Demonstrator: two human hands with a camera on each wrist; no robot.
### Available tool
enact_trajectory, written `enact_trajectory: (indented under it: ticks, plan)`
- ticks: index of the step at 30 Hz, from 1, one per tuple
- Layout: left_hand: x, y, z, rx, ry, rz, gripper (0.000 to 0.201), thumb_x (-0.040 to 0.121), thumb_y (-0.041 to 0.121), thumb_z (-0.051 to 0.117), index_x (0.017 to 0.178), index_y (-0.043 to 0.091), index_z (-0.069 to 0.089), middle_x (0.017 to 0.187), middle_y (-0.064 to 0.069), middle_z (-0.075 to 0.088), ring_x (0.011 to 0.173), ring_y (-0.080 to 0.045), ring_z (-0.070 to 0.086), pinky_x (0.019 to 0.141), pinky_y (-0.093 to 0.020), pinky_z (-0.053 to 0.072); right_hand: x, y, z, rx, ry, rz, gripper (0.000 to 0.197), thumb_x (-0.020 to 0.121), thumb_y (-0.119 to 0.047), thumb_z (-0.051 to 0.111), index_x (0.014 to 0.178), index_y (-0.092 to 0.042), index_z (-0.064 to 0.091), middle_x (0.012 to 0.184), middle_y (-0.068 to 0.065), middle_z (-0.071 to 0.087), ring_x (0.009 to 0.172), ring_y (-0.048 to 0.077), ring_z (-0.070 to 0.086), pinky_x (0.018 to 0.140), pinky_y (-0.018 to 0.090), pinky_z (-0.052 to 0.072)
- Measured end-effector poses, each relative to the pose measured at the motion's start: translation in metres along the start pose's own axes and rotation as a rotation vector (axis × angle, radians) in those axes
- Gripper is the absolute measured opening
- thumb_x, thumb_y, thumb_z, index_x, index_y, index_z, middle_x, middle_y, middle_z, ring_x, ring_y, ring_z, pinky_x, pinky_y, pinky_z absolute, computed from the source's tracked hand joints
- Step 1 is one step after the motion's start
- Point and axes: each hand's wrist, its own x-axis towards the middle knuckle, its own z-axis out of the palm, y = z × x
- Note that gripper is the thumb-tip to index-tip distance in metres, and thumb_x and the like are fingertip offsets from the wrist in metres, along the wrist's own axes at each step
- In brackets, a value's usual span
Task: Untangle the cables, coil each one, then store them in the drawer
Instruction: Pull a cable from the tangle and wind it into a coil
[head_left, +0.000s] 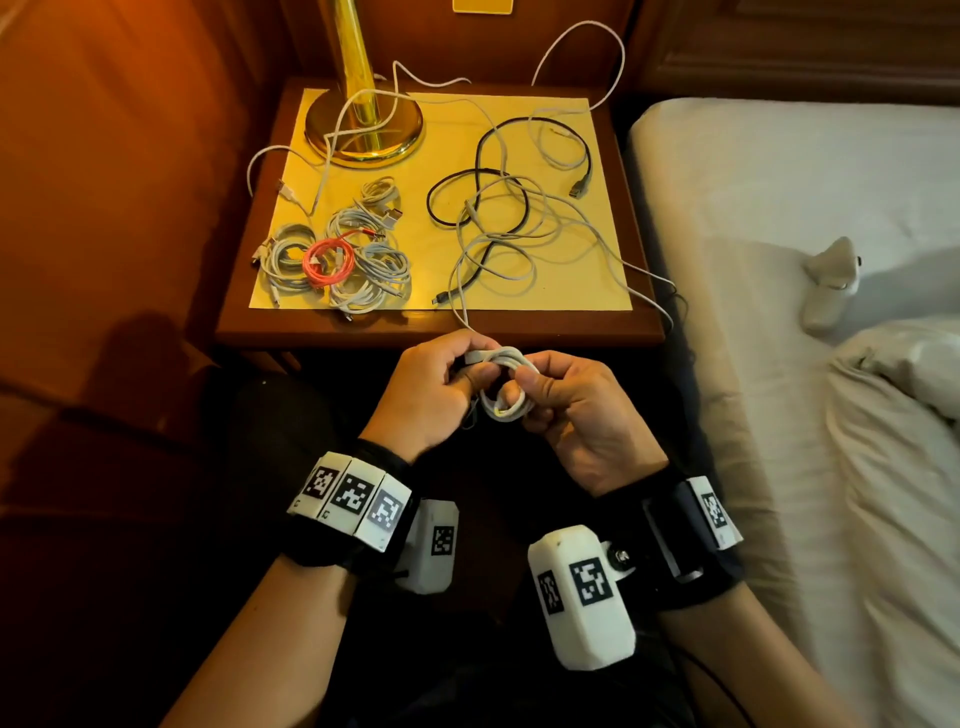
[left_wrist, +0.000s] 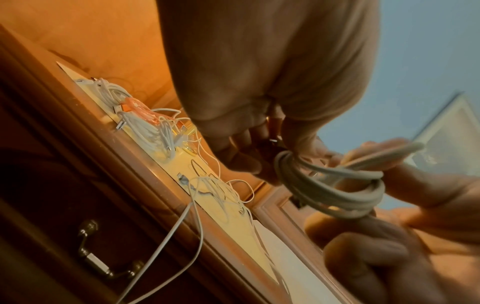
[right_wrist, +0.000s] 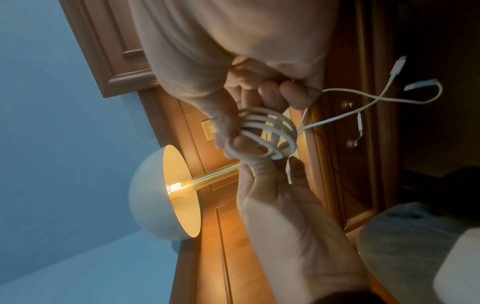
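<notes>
Setting: bedside nightstand (head_left: 641, 325) of dark wood with a yellow mat on top, our hands just in front of its near edge.
Cable in hand: white cable coil (head_left: 506, 387), a few small loops held in the air between both hands; its free length runs up onto the mat.
Left hand (head_left: 431, 395): fingers curled, pinching the coil and a connector end at the top.
Right hand (head_left: 571, 410): thumb and fingers pinching the coil's right side.
Step, as we judge it: winding this cable. We should keep the loops even, feed the slack gently so it does not drag the loose tangle (head_left: 498, 228), and keep the left pinch firm.
Done pile: coiled cables (head_left: 337, 254), white and one red, lying at the mat's left.
Drawer: drawer handle (left_wrist: 103, 265) below; it looks closed.
Nearby: brass lamp base (head_left: 363, 124); bed (head_left: 779, 260) at right.
</notes>
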Motion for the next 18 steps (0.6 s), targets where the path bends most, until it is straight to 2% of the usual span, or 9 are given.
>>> enact_trajectory:
  ticks: [2, 5, 7, 10, 12, 13, 15, 18]
  plan:
    - [0.0, 0.001, -0.002, -0.027, -0.002, 0.002, 0.021, 0.089, 0.003, 0.065, 0.093, 0.024, 0.062, 0.088, 0.011, 0.064, 0.077, 0.011, 0.057, 0.077, -0.008, 0.044, -0.001, -0.004, 0.002, 0.03, -0.044, 0.006, 0.006, 0.086, -0.004, 0.056, 0.084, 0.0, 0.059, 0.054, 0.004, 0.058, 0.041, 0.006, 0.043, 0.044, 0.016, 0.026]
    - [0.002, 0.004, -0.006, -0.015, 0.007, 0.023, 0.024, 0.087, 0.004, 0.067, 0.092, 0.027, 0.061, 0.087, 0.012, 0.063, 0.076, 0.012, 0.056, 0.077, -0.008, 0.045, -0.001, -0.007, 0.002, 0.045, -0.086, 0.018, 0.02, 0.073, -0.015, 0.06, 0.085, 0.0, 0.059, 0.052, 0.004, 0.054, 0.045, 0.009, 0.033, 0.045, 0.019, 0.024]
    - [0.001, 0.004, -0.008, 0.01, 0.002, 0.035, 0.022, 0.086, 0.004, 0.068, 0.092, 0.025, 0.062, 0.086, 0.012, 0.063, 0.076, 0.011, 0.056, 0.076, -0.008, 0.044, 0.0, -0.007, 0.001, 0.04, -0.1, 0.022, 0.025, 0.071, -0.018, 0.059, 0.088, 0.001, 0.058, 0.051, 0.004, 0.053, 0.047, 0.012, 0.03, 0.047, 0.021, 0.022]
    - [-0.001, 0.003, -0.008, 0.018, 0.024, 0.004, 0.023, 0.087, 0.004, 0.067, 0.09, 0.026, 0.062, 0.085, 0.013, 0.063, 0.077, 0.006, 0.057, 0.076, -0.01, 0.045, 0.0, -0.003, 0.001, 0.046, -0.117, 0.011, 0.026, 0.073, -0.017, 0.059, 0.092, 0.001, 0.057, 0.053, 0.002, 0.054, 0.045, 0.008, 0.033, 0.047, 0.019, 0.024]
    - [0.0, 0.003, -0.007, 0.028, 0.065, -0.038, 0.018, 0.088, 0.005, 0.066, 0.092, 0.023, 0.063, 0.086, 0.013, 0.063, 0.08, 0.002, 0.058, 0.075, -0.008, 0.044, 0.001, 0.001, -0.001, 0.033, -0.111, -0.015, 0.026, 0.071, -0.012, 0.064, 0.096, -0.002, 0.059, 0.061, 0.001, 0.06, 0.048, 0.007, 0.045, 0.047, 0.017, 0.032]
    - [0.0, 0.003, -0.008, 0.047, 0.092, -0.056, 0.014, 0.088, 0.007, 0.066, 0.094, 0.02, 0.065, 0.086, 0.013, 0.063, 0.081, 0.001, 0.058, 0.074, -0.005, 0.042, 0.001, 0.003, -0.002, 0.007, -0.091, -0.029, 0.027, 0.07, -0.007, 0.067, 0.097, -0.004, 0.06, 0.066, 0.001, 0.064, 0.053, 0.008, 0.052, 0.048, 0.018, 0.036]
    - [0.001, 0.004, -0.009, 0.096, 0.138, -0.059, 0.011, 0.087, 0.01, 0.068, 0.097, 0.016, 0.067, 0.084, 0.013, 0.062, 0.079, 0.003, 0.057, 0.071, -0.001, 0.039, 0.004, 0.006, -0.003, -0.115, -0.001, -0.075, 0.022, 0.074, 0.002, 0.07, 0.094, -0.004, 0.063, 0.071, 0.004, 0.065, 0.059, 0.011, 0.056, 0.05, 0.019, 0.039]
    - [0.0, 0.004, -0.008, 0.11, 0.17, -0.049, 0.009, 0.086, 0.012, 0.07, 0.093, 0.017, 0.068, 0.08, 0.014, 0.063, 0.072, 0.011, 0.058, 0.069, -0.001, 0.04, 0.01, 0.009, -0.006, -0.34, 0.189, -0.113, 0.01, 0.08, -0.003, 0.073, 0.086, -0.001, 0.066, 0.065, 0.008, 0.062, 0.053, 0.013, 0.053, 0.043, 0.018, 0.037]
